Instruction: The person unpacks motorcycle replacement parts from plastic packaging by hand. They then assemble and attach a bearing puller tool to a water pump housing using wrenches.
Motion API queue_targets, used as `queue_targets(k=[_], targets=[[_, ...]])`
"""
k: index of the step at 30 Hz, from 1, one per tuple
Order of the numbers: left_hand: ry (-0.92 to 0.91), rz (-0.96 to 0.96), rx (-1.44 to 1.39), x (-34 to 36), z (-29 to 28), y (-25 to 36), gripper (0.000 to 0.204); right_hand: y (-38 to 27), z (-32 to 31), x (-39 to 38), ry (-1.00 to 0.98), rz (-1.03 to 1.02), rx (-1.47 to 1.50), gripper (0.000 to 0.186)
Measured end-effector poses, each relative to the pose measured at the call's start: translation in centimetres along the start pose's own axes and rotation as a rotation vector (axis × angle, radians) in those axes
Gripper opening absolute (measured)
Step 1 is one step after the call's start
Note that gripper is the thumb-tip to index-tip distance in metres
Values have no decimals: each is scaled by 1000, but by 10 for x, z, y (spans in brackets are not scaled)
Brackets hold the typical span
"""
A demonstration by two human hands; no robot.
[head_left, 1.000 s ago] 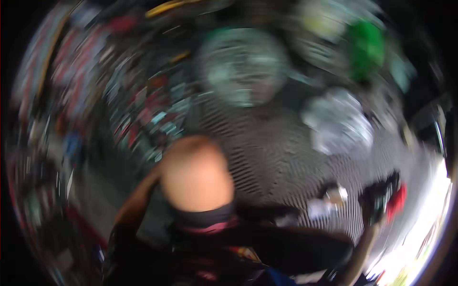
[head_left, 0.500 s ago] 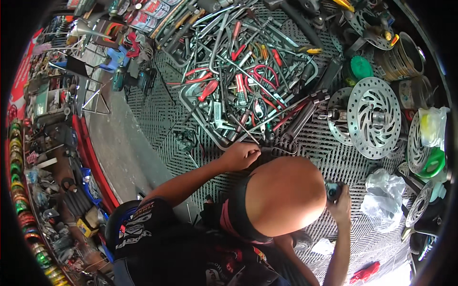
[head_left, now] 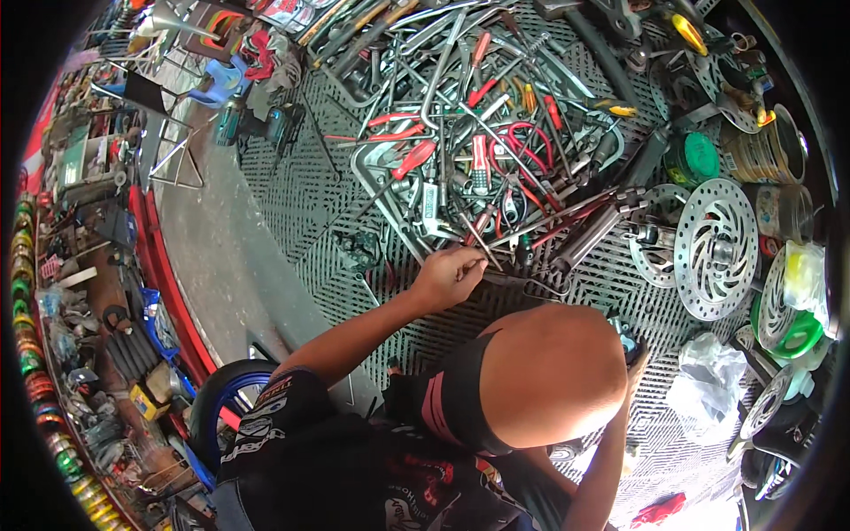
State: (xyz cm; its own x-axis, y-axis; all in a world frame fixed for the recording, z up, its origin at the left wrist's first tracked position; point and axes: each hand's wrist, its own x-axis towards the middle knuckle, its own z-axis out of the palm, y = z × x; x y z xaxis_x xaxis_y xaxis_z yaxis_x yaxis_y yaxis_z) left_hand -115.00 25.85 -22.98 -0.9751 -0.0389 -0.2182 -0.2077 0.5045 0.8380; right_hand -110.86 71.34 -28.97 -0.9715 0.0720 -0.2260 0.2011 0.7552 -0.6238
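My left hand point(head_left: 449, 277) is closed at the near edge of a big heap of hand tools, its fingers curled together. If it holds anything, I cannot make it out. A thin metal rod point(head_left: 479, 241) slants down right beside the fingertips. Red-handled pliers point(head_left: 529, 146), a red-handled screwdriver point(head_left: 413, 160) and a caliper with a display point(head_left: 431, 205) lie in the heap. On the other side of my bare knee point(head_left: 553, 376), my right hand point(head_left: 637, 367) grips a small dark metal part point(head_left: 629, 339), mostly hidden by the knee and fingers.
Perforated brake discs point(head_left: 715, 250) stand on the right, near a green-lidded jar point(head_left: 699, 157) and a clear plastic bag point(head_left: 708, 376). The heap rests on a patterned grey mat point(head_left: 301, 199). A cordless drill point(head_left: 232, 124) and crowded shelves point(head_left: 106, 354) are to the left.
The whole view has shifted, so the heap and discs sit further right. My left hand stays by the heap's near edge. My right hand and its metal part are now more hidden behind the knee.
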Motion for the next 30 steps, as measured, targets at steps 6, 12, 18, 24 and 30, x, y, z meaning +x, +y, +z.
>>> queue_targets(k=[6, 12, 18, 24, 30], targets=[[116, -108, -126, -15, 6, -28, 13, 9, -5, 7, -167, 177, 230, 90], [171, -289, -103, -35, -2, -46, 14, 39, 9, 9, -134, -123, 222, 83], [22, -249, 385, -85, -84, -78, 16, 119, -7, 24, -225, -105, 255, 62], [369, -522, 437, -100, -141, -136, 20, 59, -8, 34, -221, 250, 482, 43], [337, -292, 616, -36, -150, -115, 30, 18, -18, 32, -205, 280, 576, 39]])
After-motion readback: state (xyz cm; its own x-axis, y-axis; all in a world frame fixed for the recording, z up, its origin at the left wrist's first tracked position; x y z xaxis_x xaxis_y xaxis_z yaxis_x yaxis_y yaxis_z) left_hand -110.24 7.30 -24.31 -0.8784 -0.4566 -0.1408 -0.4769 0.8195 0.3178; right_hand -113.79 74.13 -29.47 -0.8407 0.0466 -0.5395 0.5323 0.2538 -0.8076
